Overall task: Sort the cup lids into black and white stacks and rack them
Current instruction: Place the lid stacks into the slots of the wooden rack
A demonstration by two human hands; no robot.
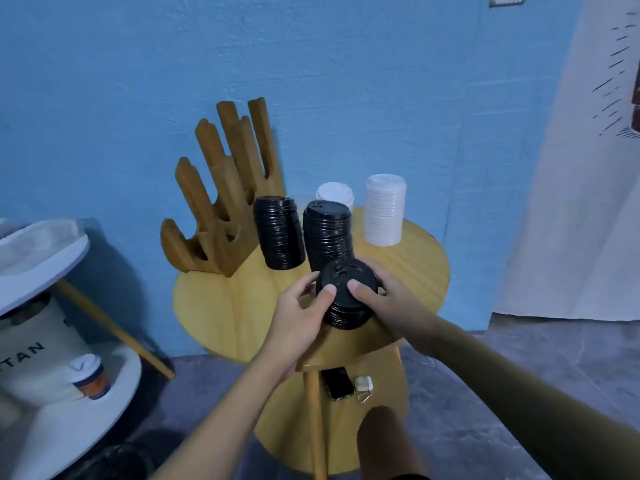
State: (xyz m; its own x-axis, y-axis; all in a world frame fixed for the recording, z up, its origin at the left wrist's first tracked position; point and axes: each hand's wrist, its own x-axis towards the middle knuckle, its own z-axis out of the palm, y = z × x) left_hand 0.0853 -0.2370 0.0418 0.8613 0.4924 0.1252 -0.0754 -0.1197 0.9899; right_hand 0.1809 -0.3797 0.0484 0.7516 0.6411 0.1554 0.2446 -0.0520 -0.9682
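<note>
Blue wall (346, 64) behind and grey floor (485, 375) below, with one round wooden table (221, 306) between them. One slotted wooden rack (221, 188) stands at the tabletop's 10 o'clock, with no lids in the slots that show.

Five lid stacks: three black, two white.
- Two upright black stacks sit near 12 o'clock, the left black stack (278, 233) just beside the rack and the middle black stack (327, 233) to its right.
- The tall white stack (385, 209) stands at 2 o'clock.
- The short white stack (335, 194) stands at 1 o'clock, partly hidden behind the middle black stack.
- The held black stack (346, 296) lies toward 5 o'clock. It is shorter and tilted, with glossy ribbed rims and a sip tab on top. Whether its base touches the wood cannot be told.

The left hand (301, 317) and right hand (388, 299) both grip this stack, thumbs pressed on its top lid and fingers curled round its sides.

The lower shelf (343, 431) carries one phone (337, 382) and one earbud case (363, 382). One paper cup (90, 375) sits at the frame's 8 o'clock.
</note>
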